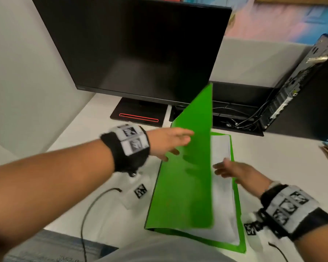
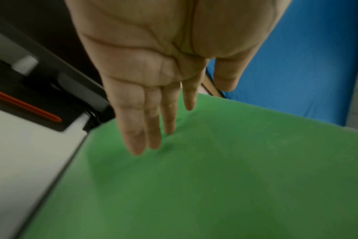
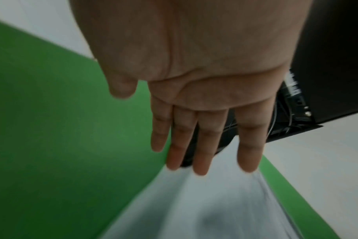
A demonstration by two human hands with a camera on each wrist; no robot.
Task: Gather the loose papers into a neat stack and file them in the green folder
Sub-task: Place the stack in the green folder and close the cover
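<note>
The green folder (image 1: 186, 178) lies on the white desk with its front cover raised almost upright, spine at the left. A stack of white papers (image 1: 222, 201) lies inside on the back cover (image 1: 240, 224). My left hand (image 1: 170, 142) has straight fingers laid against the outer face of the raised cover (image 2: 194, 177). My right hand (image 1: 229, 171) hovers flat over the papers (image 3: 214, 210), fingers straight, close to the cover's inner face (image 3: 61, 129). Neither hand holds anything.
A black monitor (image 1: 136, 48) on a black stand with a red slot (image 1: 138, 117) is behind the folder. A black computer tower (image 1: 299, 82) with cables is at the right. Thin cables (image 1: 87, 214) run across the desk's near edge.
</note>
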